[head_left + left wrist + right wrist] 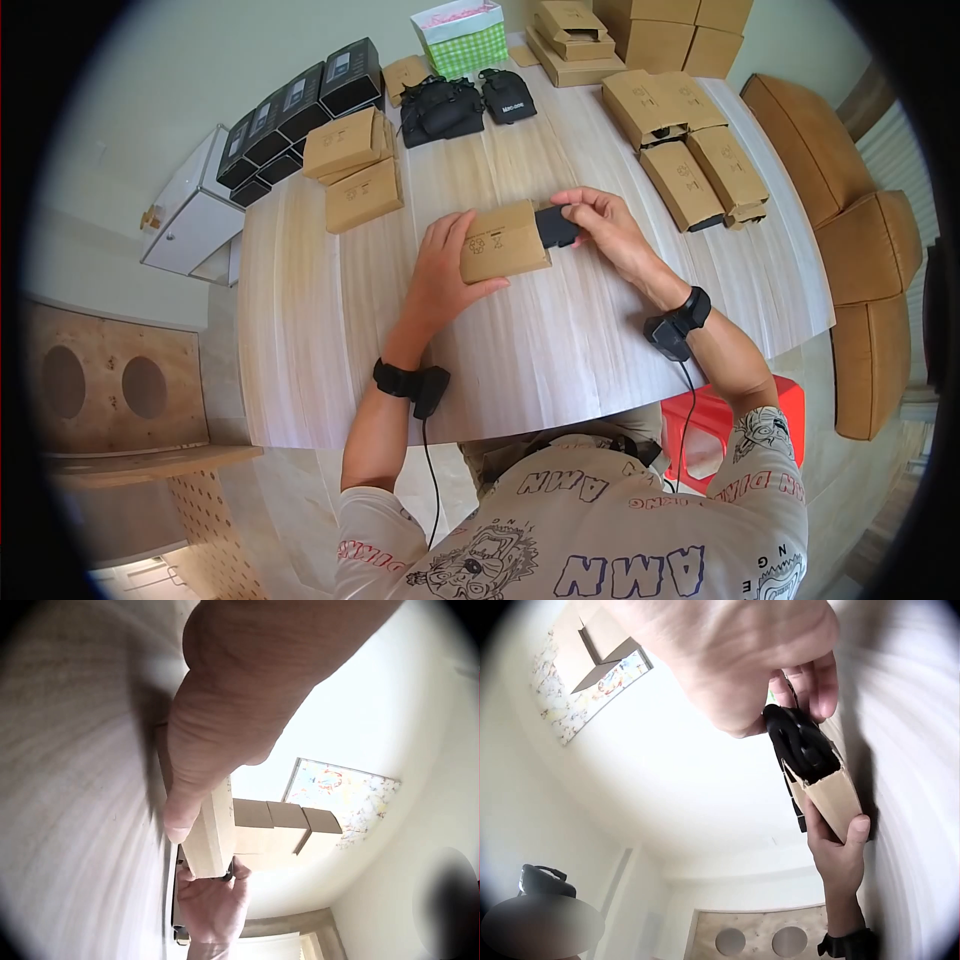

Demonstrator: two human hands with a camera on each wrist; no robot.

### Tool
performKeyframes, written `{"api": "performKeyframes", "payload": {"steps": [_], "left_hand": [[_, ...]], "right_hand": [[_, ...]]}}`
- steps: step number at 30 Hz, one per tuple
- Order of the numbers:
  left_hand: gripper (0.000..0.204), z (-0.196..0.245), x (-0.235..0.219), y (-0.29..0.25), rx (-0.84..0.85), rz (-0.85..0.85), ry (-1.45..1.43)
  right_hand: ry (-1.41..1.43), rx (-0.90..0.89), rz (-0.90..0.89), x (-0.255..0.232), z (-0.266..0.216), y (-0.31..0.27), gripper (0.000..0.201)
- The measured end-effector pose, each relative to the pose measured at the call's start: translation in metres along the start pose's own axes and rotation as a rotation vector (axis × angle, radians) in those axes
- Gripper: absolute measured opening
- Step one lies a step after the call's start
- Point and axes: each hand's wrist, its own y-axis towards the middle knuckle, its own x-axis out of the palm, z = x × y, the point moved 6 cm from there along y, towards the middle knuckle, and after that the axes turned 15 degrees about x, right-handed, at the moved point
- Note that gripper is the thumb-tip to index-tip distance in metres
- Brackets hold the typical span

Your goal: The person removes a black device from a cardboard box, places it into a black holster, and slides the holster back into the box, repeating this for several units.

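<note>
In the head view a small brown cardboard box (pixel 505 250) lies sideways between the hands, low over the table. My left hand (pixel 443 270) grips its closed left end, thumb along the near side and fingers over the far side. From the open right end sticks out a black folded item (pixel 557 228), its kind unclear. Thumb and fingers of my right hand (pixel 612 235) pinch its outer end. The right wrist view shows soft, strap-like black folds (pixel 802 742) inside the box mouth. The left wrist view has the right hand (pixel 217 904) at the box's far end.
Similar brown boxes stand at left (pixel 365 195) and right (pixel 680 185) on the table (pixel 480 350). Black pouches (pixel 445 110), a green checked gift box (pixel 460 40) and stacked black boxes (pixel 300 100) line the back. Cables hang from both wrist cameras.
</note>
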Motion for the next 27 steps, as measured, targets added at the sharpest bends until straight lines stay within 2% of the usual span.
{"api": "performKeyframes", "payload": {"steps": [4, 6, 10, 19, 22, 24, 27], "left_hand": [[0.1, -0.001, 0.0, -0.001, -0.001, -0.001, 0.01], [0.101, 0.0, 0.001, -0.001, 0.005, -0.008, 0.011], [0.1, 0.001, 0.003, -0.001, 0.006, -0.032, 0.02], [0.098, 0.005, 0.005, -0.001, 0.036, -0.029, 0.043], [0.099, 0.007, 0.005, 0.0, 0.046, -0.031, 0.056], [0.099, 0.009, 0.004, 0.001, 0.048, -0.033, 0.047], [0.098, 0.011, 0.001, 0.003, 0.042, -0.032, -0.009]], "right_hand": [[0.022, 0.014, 0.024, -0.005, -0.002, 0.003, 0.036], [0.042, -0.015, -0.036, 0.006, 0.0, 0.002, 0.034], [0.068, -0.009, -0.045, 0.013, 0.003, -0.001, 0.031], [-0.023, -0.048, -0.077, 0.022, 0.022, 0.006, 0.03], [-0.003, -0.126, 0.02, 0.019, 0.017, 0.005, 0.033], [-0.174, -0.324, 0.153, 0.017, 0.007, 0.002, 0.044], [-0.296, -0.252, 0.056, 0.023, 0.008, -0.002, 0.054]]}}
